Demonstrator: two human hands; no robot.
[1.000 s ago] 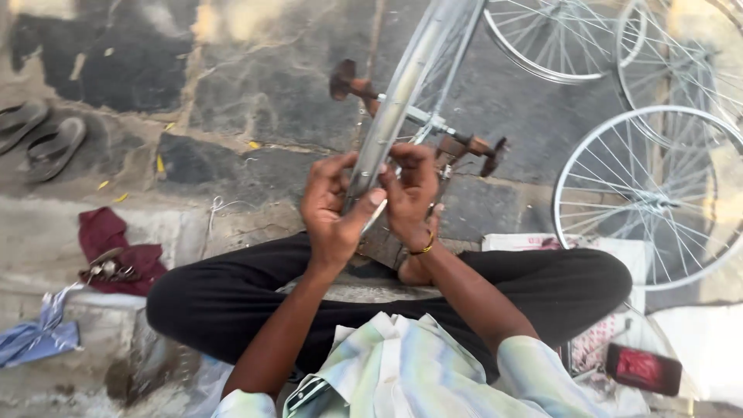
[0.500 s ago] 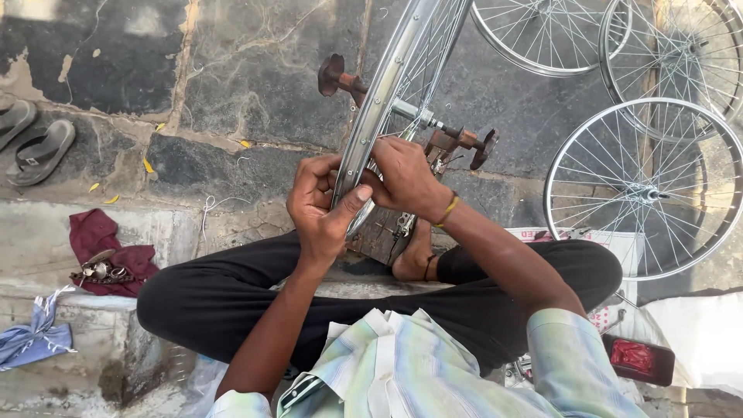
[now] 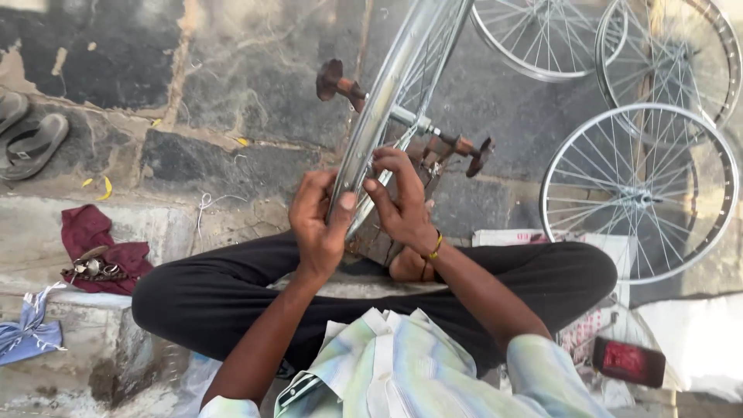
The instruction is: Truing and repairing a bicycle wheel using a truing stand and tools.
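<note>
A person sits cross-legged on a stone floor [image 3: 255, 85], seen from above. An upright silver bicycle rim [image 3: 387, 101] stands on its rusty stand [image 3: 453, 147] just in front of the knees. The left hand [image 3: 317, 224] grips the rim's near edge, thumb pressed on it. The right hand [image 3: 402, 205] touches the rim beside it, fingers curled narrowly. Three more wheels [image 3: 638, 193] lie right of the rim; a maroon cloth [image 3: 97, 240] lies well left.
</note>
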